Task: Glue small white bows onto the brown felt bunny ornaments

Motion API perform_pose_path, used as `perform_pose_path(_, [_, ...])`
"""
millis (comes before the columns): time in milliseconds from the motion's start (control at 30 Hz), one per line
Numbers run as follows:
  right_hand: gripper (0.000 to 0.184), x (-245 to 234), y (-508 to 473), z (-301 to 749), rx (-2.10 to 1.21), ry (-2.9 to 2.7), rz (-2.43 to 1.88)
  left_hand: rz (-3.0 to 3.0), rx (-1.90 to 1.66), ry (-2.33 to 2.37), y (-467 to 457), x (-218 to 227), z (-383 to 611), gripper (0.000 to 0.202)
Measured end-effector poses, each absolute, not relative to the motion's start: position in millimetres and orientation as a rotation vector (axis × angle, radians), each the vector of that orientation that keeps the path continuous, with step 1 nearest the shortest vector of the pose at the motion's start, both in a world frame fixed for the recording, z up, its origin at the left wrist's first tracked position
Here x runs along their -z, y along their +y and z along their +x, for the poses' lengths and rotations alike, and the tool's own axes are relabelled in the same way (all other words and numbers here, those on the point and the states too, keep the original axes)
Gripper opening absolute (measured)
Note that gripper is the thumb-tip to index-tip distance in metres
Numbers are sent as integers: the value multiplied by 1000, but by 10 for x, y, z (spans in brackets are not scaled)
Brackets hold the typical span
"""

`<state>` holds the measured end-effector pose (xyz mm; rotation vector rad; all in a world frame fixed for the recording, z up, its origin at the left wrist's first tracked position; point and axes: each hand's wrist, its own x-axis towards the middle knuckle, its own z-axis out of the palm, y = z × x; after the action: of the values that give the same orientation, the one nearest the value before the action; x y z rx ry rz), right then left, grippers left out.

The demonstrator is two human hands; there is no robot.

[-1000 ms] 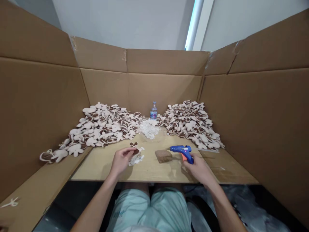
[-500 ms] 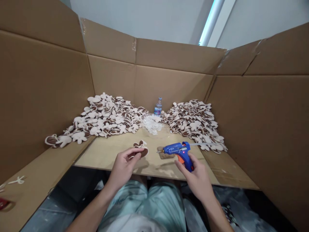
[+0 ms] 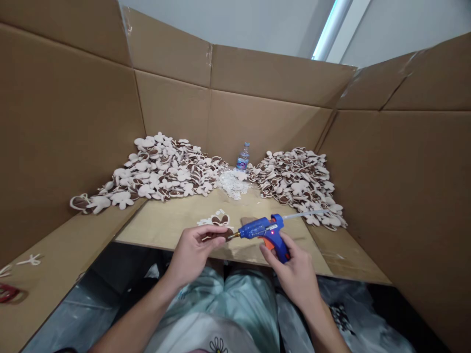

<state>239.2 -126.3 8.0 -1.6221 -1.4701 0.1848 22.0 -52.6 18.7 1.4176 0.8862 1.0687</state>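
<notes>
My left hand [image 3: 195, 247] pinches a small brown and white bunny-shaped piece [image 3: 220, 226] just above the front of the wooden board [image 3: 172, 223]. My right hand [image 3: 290, 267] grips the orange handle of a blue hot glue gun [image 3: 262, 228], lifted off the board. Its metal nozzle points left and touches the piece at my left fingertips. A clear glue stick juts from the back of the gun.
Two large heaps of the same bunny pieces lie at the back left [image 3: 158, 169] and back right [image 3: 298, 181], with a pile of white bows [image 3: 231, 182] and a small water bottle [image 3: 243, 158] between them. Tall cardboard walls [image 3: 401, 166] enclose the board. A brown pad [image 3: 247, 221] sits behind the gun.
My right hand picked the glue gun up from the board and swung its nozzle left to the piece. My left hand lifted the bunny piece and drew it toward the front edge.
</notes>
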Motion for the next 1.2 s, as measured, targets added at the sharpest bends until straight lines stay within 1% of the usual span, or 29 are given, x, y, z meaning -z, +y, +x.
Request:
perform_pose_path(267, [34, -94, -1270, 2407, -126, -1503, -1602, 1362, -1036, 847, -559, -185, 195, 18])
perform_pose_path(833, [42, -122, -1316, 2414, -178, -1458, -1638, 1326, -1047, 806, -610, -288, 194, 19])
perform_pose_path(1200, [41, -130, -1314, 2431, -123, -1467, -1645, 1351, -1062, 814, -614, -289, 186, 19])
